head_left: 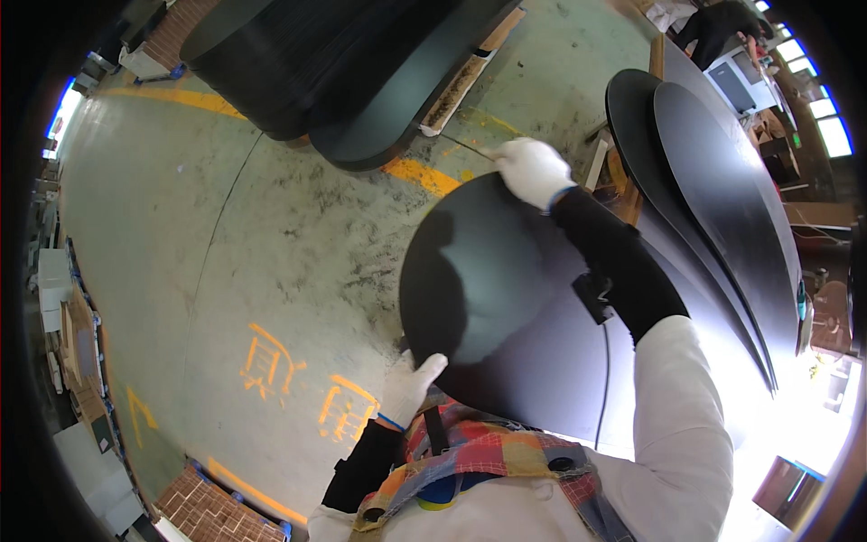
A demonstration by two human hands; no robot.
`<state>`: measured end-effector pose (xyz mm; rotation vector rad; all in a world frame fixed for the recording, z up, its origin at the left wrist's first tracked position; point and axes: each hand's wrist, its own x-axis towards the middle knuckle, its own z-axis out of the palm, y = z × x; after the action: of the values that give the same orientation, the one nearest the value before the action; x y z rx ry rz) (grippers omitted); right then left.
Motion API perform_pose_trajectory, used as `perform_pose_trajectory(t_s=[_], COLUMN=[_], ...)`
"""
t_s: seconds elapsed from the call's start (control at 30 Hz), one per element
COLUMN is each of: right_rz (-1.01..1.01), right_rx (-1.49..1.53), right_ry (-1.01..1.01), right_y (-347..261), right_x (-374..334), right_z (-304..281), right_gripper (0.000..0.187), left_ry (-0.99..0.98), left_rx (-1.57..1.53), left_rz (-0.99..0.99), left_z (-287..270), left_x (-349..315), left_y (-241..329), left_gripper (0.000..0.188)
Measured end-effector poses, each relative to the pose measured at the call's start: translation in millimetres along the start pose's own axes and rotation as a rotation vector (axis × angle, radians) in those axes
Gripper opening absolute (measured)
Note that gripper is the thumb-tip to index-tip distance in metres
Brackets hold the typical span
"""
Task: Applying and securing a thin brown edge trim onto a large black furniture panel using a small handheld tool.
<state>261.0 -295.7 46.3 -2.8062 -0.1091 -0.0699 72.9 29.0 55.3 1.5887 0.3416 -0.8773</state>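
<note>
A large dark board with a rounded end (506, 298) lies in front of me, its smooth top catching the light. My left hand (411, 388), in a white glove, grips its near left edge; the thumb lies on top and the other fingers are mostly hidden. At the far edge, my right hand (533, 172), also white-gloved, is closed over the rim with the arm stretched across the board. A small black device (592, 296) sits at my right forearm, and a thin black cord (606, 379) runs down from near it.
A tall stack of dark rounded boards (262, 90) stands at the far left. More dark boards (713, 172) lie at the right. Wooden pieces (628, 194) show between. A person (722, 32) bends over at the upper right. Orange-marked floor (181, 298) extends left; a brown slatted pallet (217, 506) is lower left.
</note>
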Motion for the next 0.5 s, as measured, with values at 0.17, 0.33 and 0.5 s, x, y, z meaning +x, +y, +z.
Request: perform_pose_trajectory(t_s=[0.17, 0.33, 0.5], right_rz=[0.264, 0.186, -0.315], right_rx=[-0.476, -0.323, -0.124], right_ry=[-0.257, -0.127, -0.384], right_y=[59.6, -78.1, -172.1], right_x=[-26.9, -1.7, -11.1], right_z=[-33.3, -5.2, 31.9], right_gripper=[0.024, 0.019, 0.014], left_ry=[-0.153, -0.227, -0.271], left_rx=[0.213, 0.199, 0.038], left_rz=[0.197, 0.137, 0.213], left_z=[-18.6, -28.4, -31.0], left_x=[28.6, 33.7, 42.0], left_y=[2.2, 3.1, -2.1], left_gripper=[0.038, 0.039, 0.032])
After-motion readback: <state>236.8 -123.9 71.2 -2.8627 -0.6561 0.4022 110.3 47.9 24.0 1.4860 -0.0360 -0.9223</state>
